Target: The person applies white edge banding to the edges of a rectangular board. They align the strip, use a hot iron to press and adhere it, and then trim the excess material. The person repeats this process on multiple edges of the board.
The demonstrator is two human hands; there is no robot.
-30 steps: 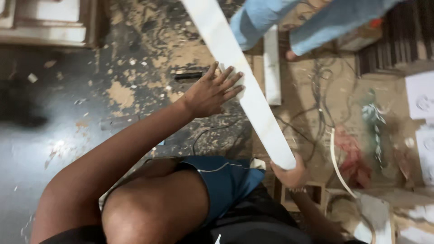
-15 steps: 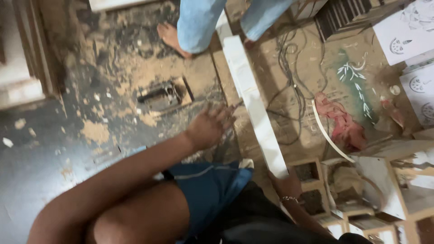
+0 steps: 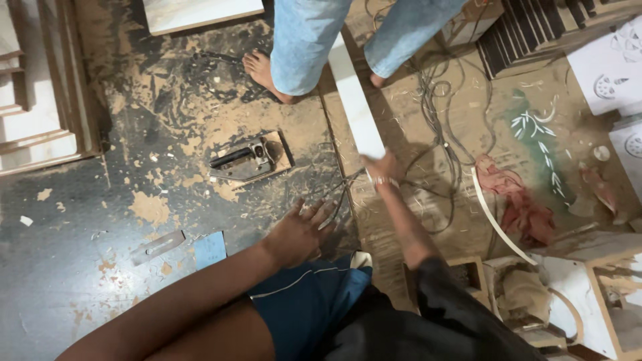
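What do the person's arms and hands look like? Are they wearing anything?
Both hands are bare, no gloves. The left hand has a bare arm with no sleeve showing. The right hand wears a thin beaded bracelet at the wrist, and a black sleeve covers the upper arm down to the elbow.

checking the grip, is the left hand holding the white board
No, the left hand rests spread and empty on the dusty floor, while the right hand grips the near end of the white board.

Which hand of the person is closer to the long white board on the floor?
Right. The right hand grips the near end of the long white board; the left hand rests apart on the floor, lower left.
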